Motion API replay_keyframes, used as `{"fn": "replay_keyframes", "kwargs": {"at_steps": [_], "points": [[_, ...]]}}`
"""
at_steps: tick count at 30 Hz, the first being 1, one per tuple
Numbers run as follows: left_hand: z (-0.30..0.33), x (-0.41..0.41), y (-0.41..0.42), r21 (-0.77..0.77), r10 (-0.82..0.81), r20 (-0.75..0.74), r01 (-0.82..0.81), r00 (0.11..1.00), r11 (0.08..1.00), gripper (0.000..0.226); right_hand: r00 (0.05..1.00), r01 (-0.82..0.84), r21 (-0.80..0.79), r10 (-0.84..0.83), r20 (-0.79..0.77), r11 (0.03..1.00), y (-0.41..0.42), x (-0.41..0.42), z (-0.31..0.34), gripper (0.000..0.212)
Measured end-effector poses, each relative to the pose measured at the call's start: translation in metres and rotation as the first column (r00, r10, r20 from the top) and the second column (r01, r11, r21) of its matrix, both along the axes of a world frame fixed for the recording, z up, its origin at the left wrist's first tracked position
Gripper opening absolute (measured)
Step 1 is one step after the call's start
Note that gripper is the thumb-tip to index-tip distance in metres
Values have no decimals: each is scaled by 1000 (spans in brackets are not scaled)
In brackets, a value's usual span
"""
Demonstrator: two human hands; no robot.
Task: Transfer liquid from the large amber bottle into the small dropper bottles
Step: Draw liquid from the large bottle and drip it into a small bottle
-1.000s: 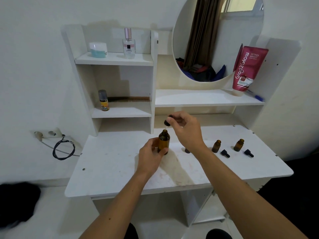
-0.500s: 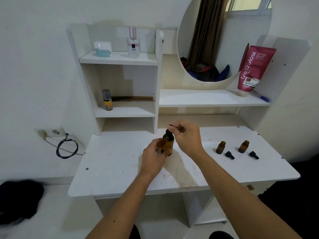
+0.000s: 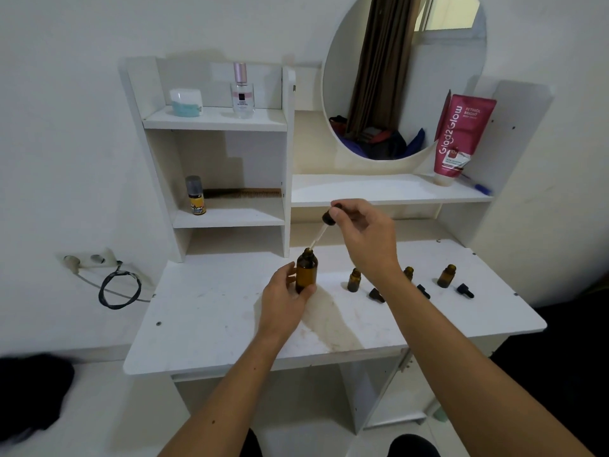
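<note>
Mostly white vanity table (image 3: 211, 311), stained top, round mirror (image 3: 403, 77), white walls.

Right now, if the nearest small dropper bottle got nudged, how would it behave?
The small dropper bottle stands upright, uncapped, narrow-based: probably tips easily. Round body: likely rolls once down. Looks like amber glass, so possibly fragile.

Home bedroom, dressing corner. White vanity table (image 3: 211, 324) standing against plain white wall, round mirror (image 3: 405, 77) reflecting brown curtain, window, heap of clothes. Cosmetics sitting on shelves: perfume bottle (image 3: 243, 94), cream jar (image 3: 186, 102), pink lotion tube (image 3: 459, 136) leaning at mirror's edge, wooden comb (image 3: 244, 193), small spray bottle (image 3: 195, 194). Wall socket (image 3: 89, 258) showing low at left, black cable (image 3: 120, 288) hanging looped from it.
</note>
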State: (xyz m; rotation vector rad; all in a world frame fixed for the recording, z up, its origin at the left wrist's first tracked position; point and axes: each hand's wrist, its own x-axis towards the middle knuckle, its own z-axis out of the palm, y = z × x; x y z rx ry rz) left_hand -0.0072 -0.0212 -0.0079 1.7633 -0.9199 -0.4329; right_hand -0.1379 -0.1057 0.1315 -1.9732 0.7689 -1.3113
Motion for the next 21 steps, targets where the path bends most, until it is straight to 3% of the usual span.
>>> {"fn": "replay_keyframes", "kwargs": {"at_steps": [3,6,12,16,21], "points": [[0,-5,8,-60,46,-22,-47,999,997,66,997,29,12,-30,77,999,-2,-17,7,18],[3,-13,18,-104,90,-65,-96,994,990,52,996,47,30,-49,78,998,-5,-36,4,16],[3,-43,22,-113,-57,-97,46,994,993,34,992,109,81,-113,55,991,-13,-70,-19,14],[0,-58,9,-110,-163,-130,150,978,983,44,988,153,100,-156,20,983,-17,-81,-35,14],[1,-66,-18,-72,-184,-133,175,974,982,62,987,151,130,-157,36,980,-23,-82,-44,16]]}}
